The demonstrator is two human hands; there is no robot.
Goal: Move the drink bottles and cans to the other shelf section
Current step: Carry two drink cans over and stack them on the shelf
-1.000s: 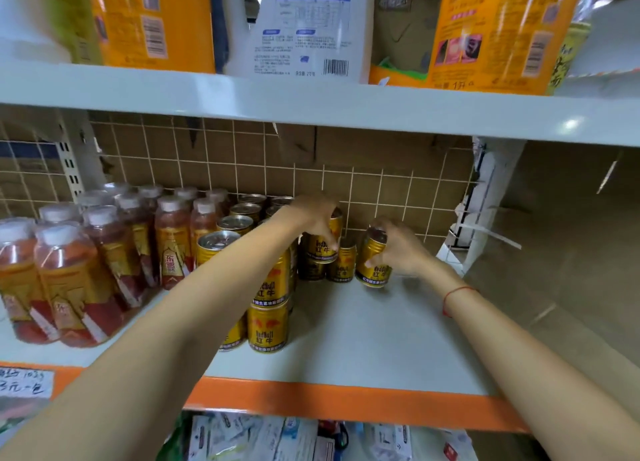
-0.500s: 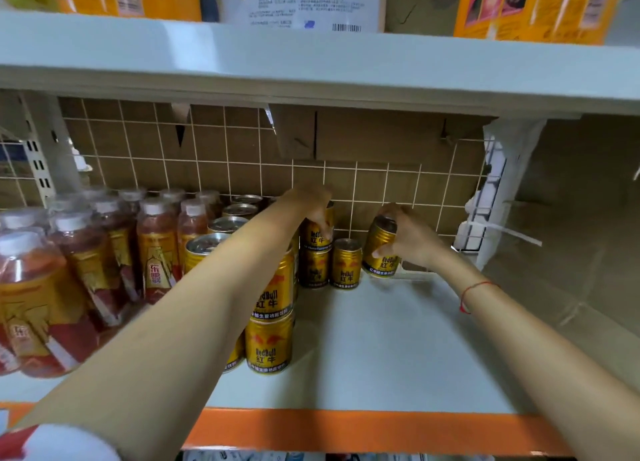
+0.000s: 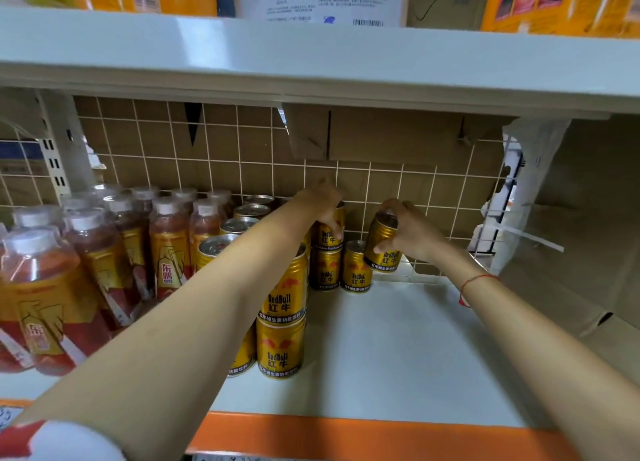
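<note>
Gold tilted can (image 3: pixel 382 244) clamped in right hand (image 3: pixel 412 232), left hand (image 3: pixel 323 202) fingers gripping stacked can (image 3: pixel 329 233)

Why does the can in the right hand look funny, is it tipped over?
Tipped, not fallen. The can leans with its top toward the left while the right hand grips it, lifted above the shelf.

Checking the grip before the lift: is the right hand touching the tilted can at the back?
Touching. The head view shows the right hand gripping the tilted can, fingers curled over its top.
</note>
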